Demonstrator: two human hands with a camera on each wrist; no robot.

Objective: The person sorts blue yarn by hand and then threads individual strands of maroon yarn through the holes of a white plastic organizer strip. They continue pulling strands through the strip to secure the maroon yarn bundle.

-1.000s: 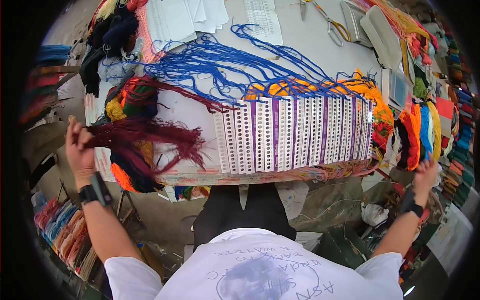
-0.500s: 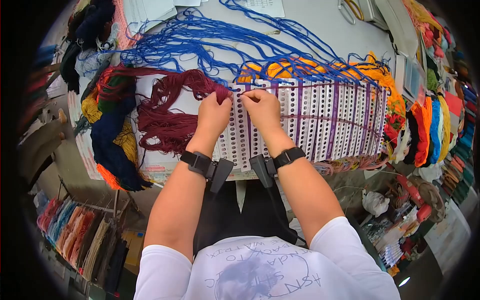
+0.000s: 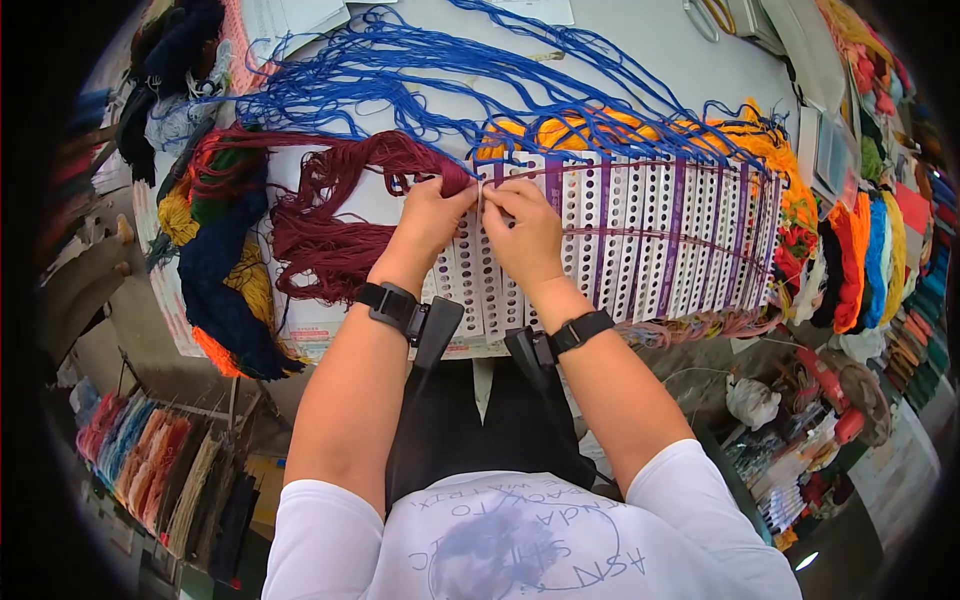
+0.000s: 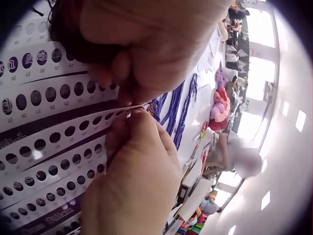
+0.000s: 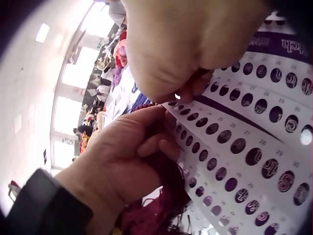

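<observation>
A row of white and purple cards with punched, numbered holes lies overlapped along the table's front. My left hand grips a bundle of maroon thread at the row's left part, its fingertips at a card's far end. Close beside it, my right hand pinches the far end of the same card, the fingertips of both hands nearly meeting there. A few maroon strands run rightward across the cards. The fingers hide the threads at the card's tip. Blue threads fan out beyond the hands.
Orange yarn lies behind the cards. Navy, yellow and green skeins hang over the table's left end. Several coloured skeins hang at the right. Racks of yarn stand at the lower left. Papers lie at the back.
Both hands were spread wide, the left with maroon thread; they came together over the cards, bringing the thread along. In the last half second the right hand closed in on the card end by the left.
</observation>
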